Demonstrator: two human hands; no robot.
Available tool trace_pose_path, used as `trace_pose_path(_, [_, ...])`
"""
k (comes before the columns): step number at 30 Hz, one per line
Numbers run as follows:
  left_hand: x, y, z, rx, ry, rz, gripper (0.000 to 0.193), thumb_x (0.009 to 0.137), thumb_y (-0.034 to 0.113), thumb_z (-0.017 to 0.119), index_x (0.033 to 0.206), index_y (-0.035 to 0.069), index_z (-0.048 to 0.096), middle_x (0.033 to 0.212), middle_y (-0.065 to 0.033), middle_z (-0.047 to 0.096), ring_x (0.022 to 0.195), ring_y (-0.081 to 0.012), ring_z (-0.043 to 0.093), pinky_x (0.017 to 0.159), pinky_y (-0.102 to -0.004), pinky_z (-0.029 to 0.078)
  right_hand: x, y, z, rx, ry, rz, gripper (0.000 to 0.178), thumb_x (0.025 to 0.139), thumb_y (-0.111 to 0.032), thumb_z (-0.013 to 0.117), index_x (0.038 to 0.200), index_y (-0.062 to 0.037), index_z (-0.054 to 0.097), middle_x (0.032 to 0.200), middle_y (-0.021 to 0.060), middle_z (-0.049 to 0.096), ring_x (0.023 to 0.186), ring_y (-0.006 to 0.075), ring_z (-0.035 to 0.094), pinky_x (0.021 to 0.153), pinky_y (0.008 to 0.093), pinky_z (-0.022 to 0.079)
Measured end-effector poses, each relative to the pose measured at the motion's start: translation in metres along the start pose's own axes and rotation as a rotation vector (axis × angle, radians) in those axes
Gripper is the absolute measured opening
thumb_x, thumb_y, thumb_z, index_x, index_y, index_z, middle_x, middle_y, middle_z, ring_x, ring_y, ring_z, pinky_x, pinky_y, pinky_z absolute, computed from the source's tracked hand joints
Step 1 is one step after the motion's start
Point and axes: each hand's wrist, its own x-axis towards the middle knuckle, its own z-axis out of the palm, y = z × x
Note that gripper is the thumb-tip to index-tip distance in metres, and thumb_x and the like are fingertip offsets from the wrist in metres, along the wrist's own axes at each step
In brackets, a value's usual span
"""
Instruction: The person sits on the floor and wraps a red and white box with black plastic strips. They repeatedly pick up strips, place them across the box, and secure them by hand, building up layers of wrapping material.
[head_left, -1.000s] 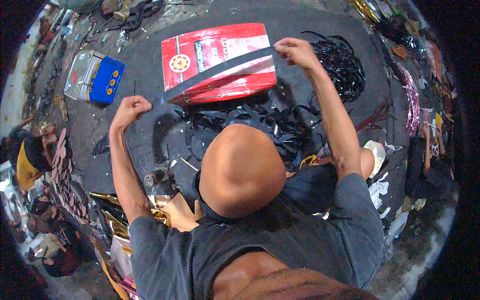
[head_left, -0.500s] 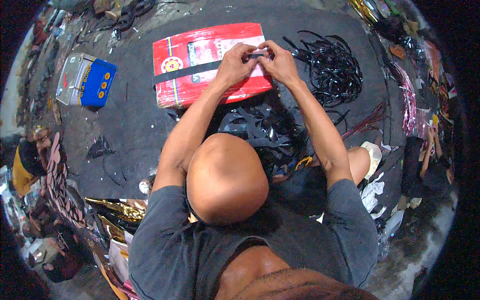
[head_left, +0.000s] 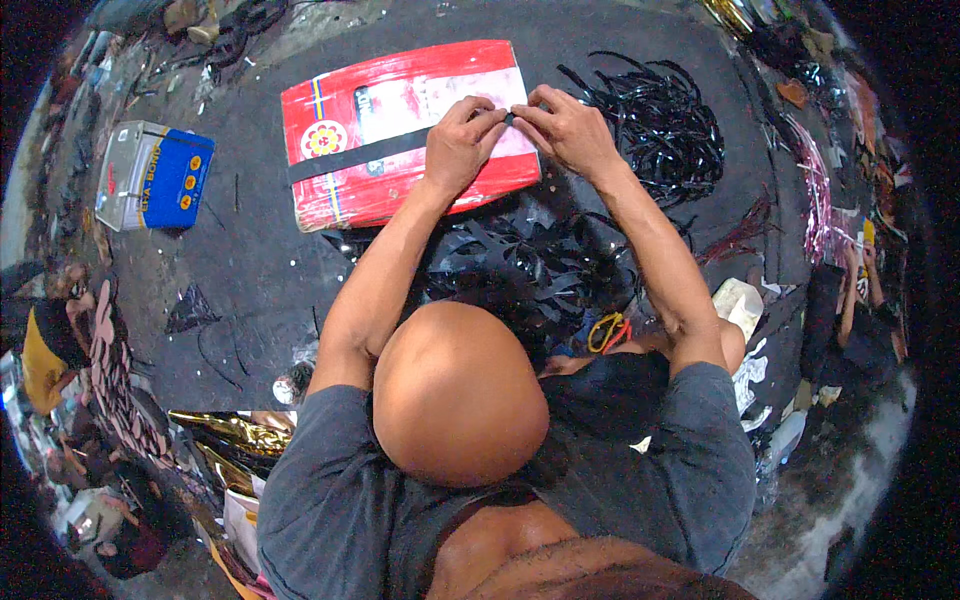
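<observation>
A red carton (head_left: 335, 92) with a white panel and a flower emblem lies on the dark ground in front of me. Lengthwise over its top runs a flat black strip (head_left: 375, 152). At the strip's right part, my left hand (head_left: 460, 142) rests over the carton with thumb and fingertips pinched together. Close beside it, my right hand (head_left: 572, 132) also pinches, at a small dark bit of the strip between the two sets of fingertips. The fingers partly hide the strip's right end.
To the right of the carton lies a heap of shiny black strips (head_left: 672, 140). More black scraps (head_left: 520, 255) spread between the carton and me. A blue and white tin (head_left: 178, 180) stands at the left. At the far right is another person's arm (head_left: 852, 300).
In the view, the carton sits slightly further left and is more tilted. My fingertips have come closer together, both hands pinching at the strip's right end.
</observation>
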Motion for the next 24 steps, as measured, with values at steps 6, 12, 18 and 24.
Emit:
trace_pose_path(6, [0.005, -0.002, -0.003, -0.141, -0.005, -0.138, 0.022, 0.08, 0.016, 0.08, 0.1, 0.007, 0.077, 0.099, -0.009, 0.069, 0.089, -0.0239, 0.069, 0.078, -0.034, 0.056, 0.007, 0.017, -0.008, 0.078, -0.078, -0.107, 0.026, 0.093, -0.035, 0.065, 0.106, -0.0144, 0.071, 0.097, 0.007, 0.062, 0.084, 0.0275, 0.067, 0.067, 0.0401, 0.057])
trace_pose_path(12, [0.005, -0.002, -0.001, -0.144, 0.01, -0.19, 0.018, 0.08, 0.014, 0.08, 0.097, 0.008, 0.077, 0.096, -0.008, 0.07, 0.087, -0.0221, 0.07, 0.078, -0.0323, 0.056, 0.0, 0.014, 0.011, 0.315, 0.019, 0.091, 0.02, 0.089, -0.025, 0.073, 0.103, -0.011, 0.076, 0.096, 0.0076, 0.063, 0.082, 0.0245, 0.067, 0.069, 0.0358, 0.055])
trace_pose_path(18, [0.005, -0.005, 0.001, -0.153, 0.035, -0.201, 0.014, 0.08, 0.016, 0.079, 0.091, 0.008, 0.077, 0.09, -0.007, 0.07, 0.082, -0.0216, 0.069, 0.075, -0.0322, 0.055, -0.005, 0.004, 0.022, 0.403, 0.155, 0.211, 0.015, 0.087, -0.02, 0.075, 0.097, -0.0085, 0.076, 0.089, 0.008, 0.064, 0.078, 0.0229, 0.066, 0.068, 0.034, 0.054])
trace_pose_path(24, [0.014, 0.003, 0.001, -0.116, 0.0, -0.279, 0.012, 0.078, 0.018, 0.078, 0.085, 0.008, 0.077, 0.085, -0.0087, 0.07, 0.078, -0.023, 0.069, 0.072, -0.0331, 0.055, -0.008, 0.019, 0.05, 0.759, 0.186, 0.381, 0.013, 0.083, -0.011, 0.076, 0.095, -0.0065, 0.073, 0.084, 0.0012, 0.063, 0.079, 0.0105, 0.061, 0.067, 0.0245, 0.049])
